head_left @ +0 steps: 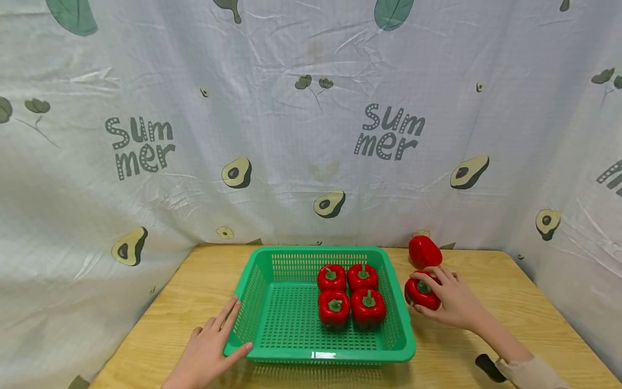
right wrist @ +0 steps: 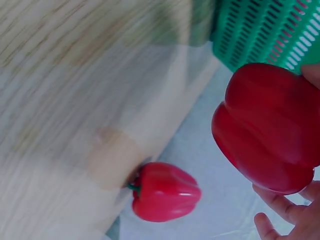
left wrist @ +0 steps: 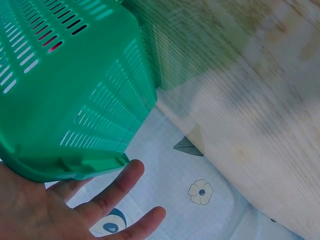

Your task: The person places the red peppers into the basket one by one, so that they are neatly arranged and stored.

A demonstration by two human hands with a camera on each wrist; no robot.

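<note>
On the wooden table (head_left: 486,335), right hand (head_left: 449,302) grips a pepper (head_left: 420,294); left hand (head_left: 209,351), fingers straight, touches the basket (head_left: 243,313).

Red peppers (head_left: 351,294), green slotted basket (head_left: 272,319)

A pale wooden table (head_left: 486,329) stands against a white cloth backdrop (head_left: 291,135) (printed with avocados, green leaves and the word "Summer"), which wraps round its far and side edges; light is even.
</note>
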